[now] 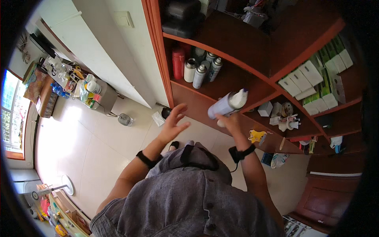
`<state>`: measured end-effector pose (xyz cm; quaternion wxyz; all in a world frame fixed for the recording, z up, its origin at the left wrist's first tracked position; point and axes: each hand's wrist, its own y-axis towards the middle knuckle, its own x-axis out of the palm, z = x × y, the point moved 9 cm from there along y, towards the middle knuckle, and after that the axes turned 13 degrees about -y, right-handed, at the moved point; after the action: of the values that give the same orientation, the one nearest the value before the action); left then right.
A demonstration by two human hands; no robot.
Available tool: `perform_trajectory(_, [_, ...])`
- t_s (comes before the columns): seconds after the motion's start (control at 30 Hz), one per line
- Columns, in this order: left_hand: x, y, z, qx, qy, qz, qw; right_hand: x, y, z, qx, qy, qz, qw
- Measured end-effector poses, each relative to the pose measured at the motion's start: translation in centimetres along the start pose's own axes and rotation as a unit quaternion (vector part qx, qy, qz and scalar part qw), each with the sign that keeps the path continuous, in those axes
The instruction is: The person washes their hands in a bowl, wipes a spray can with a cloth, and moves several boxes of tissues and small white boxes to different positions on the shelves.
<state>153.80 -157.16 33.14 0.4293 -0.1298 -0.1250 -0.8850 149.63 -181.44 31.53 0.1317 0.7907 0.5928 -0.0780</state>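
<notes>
My right hand [231, 122] grips a light purple bottle [219, 107], tilted, with a white top that has a dark blue tip. I cannot tell what kind of bottle it is. Just beyond it is a shelf of the reddish-brown wooden shelving unit [192, 94]. On that shelf stand a red bottle [178, 63], a white flask [189, 70] without a lid, a silver spray can [200, 77] and another spray can [216, 69]. My left hand [173, 124] is raised in the air with its fingers apart, holding nothing.
Tissue packs [302, 77] fill a compartment to the right. Below them are a small white box [265, 108] and a yellow star-shaped item [257, 136]. A cluttered table [107, 99] stands at the left, a clear jug [125, 119] on the floor near it. A pedestal fan [68, 185] is lower left.
</notes>
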Motion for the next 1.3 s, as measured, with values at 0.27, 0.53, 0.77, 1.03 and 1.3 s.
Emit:
perform_trajectory(0.27, [-17.7,-8.3,-4.8,-0.072,0.028,0.23,0.97,-9.6,14.9,14.4,0.111,-0.189,0.102,0.97])
perform_trajectory(0.53, [-23.2,-14.5,-3.1,-0.117,0.076,0.367,0.92,-8.7,24.3,14.6,0.111,-0.319,0.089,0.937])
perform_trajectory(0.77, [-25.6,-16.2,-4.7,-0.106,0.045,0.385,0.916,-9.7,27.9,17.1,0.124,-0.34,0.085,0.928])
perform_trajectory(1.03, [-26.4,-15.5,-4.9,-0.117,0.085,0.351,0.925,-7.2,28.6,18.8,0.139,-0.339,0.059,0.928])
perform_trajectory(1.3, [-26.9,-12.0,-5.9,-0.115,0.063,0.294,0.947,-8.9,25.0,20.6,0.168,-0.286,0.028,0.943])
